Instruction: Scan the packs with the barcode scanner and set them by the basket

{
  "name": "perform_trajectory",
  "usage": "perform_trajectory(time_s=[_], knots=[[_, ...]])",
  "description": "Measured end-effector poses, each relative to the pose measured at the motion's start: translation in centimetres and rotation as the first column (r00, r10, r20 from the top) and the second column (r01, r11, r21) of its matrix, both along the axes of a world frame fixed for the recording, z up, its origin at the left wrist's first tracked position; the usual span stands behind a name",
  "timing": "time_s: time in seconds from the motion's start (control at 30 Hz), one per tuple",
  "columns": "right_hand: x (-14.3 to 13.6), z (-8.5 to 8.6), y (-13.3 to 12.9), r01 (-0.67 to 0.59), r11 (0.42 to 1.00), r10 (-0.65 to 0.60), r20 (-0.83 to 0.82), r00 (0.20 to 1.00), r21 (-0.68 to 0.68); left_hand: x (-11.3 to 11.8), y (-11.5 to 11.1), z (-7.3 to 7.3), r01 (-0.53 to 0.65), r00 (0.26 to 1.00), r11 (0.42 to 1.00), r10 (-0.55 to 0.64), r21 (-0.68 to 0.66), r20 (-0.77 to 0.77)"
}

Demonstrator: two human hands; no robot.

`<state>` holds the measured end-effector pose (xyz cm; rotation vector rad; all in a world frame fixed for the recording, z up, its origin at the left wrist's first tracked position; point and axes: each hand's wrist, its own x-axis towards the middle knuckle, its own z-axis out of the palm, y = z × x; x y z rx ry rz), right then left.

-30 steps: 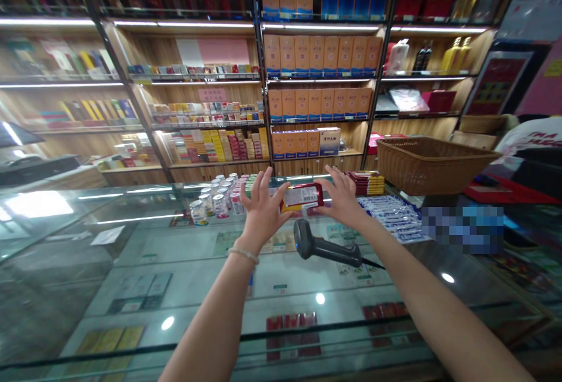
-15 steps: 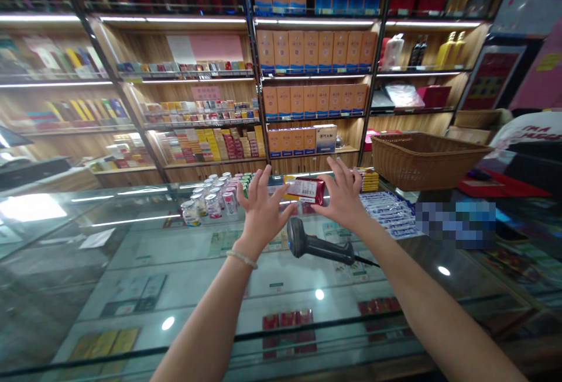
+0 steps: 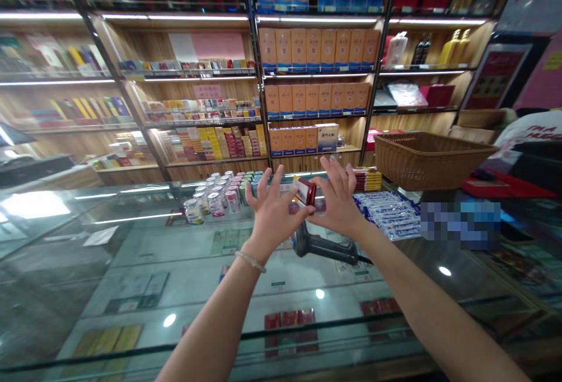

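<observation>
Between my two hands, above the glass counter, is a small flat red-and-yellow packet (image 3: 304,191) with a white printed panel, now turned so a dark red side edge shows. My left hand (image 3: 276,209) pinches it from the left with thumb and forefinger, the other fingers raised. From the right, my right hand (image 3: 336,200) grips its other end the same way. Just beneath both hands a black handheld barcode scanner (image 3: 327,247) lies on the glass, its head partly hidden by my left hand.
Small bottles and jars (image 3: 215,203) stand in rows on the left. To the right are stacked red-and-yellow packs (image 3: 369,180), blue-and-white packets (image 3: 389,215) and a wicker basket (image 3: 432,162). Shelves with orange boxes (image 3: 318,48) rise behind. A person's white sleeve (image 3: 533,136) shows at far right.
The packet has been turned from its wide printed face to a narrower, angled view with its side showing. My hands have drawn closer together, both still on it.
</observation>
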<state>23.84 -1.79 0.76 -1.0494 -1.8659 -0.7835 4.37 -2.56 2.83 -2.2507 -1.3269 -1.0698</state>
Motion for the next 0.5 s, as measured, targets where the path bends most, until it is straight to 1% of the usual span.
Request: perform_trajectory(time_s=[0.2,0.37,0.5], knots=[[-0.68,-0.17,-0.09,0.017,1.000,-0.017,0.026,1.000,-0.026,0.36,-0.26,0.05,0.060,0.996,0.998,-0.058,-0.026,0.072],[-0.71,-0.32,-0.09,0.050,0.997,-0.046,0.065,0.997,-0.056,0.56,-0.48,0.23,0.061,0.992,0.998,-0.060,-0.006,0.110],[-0.80,-0.40,-0.02,0.056,0.998,-0.054,0.083,0.995,-0.029,0.63,-0.34,0.07,0.038,0.991,0.999,-0.043,0.036,0.124]])
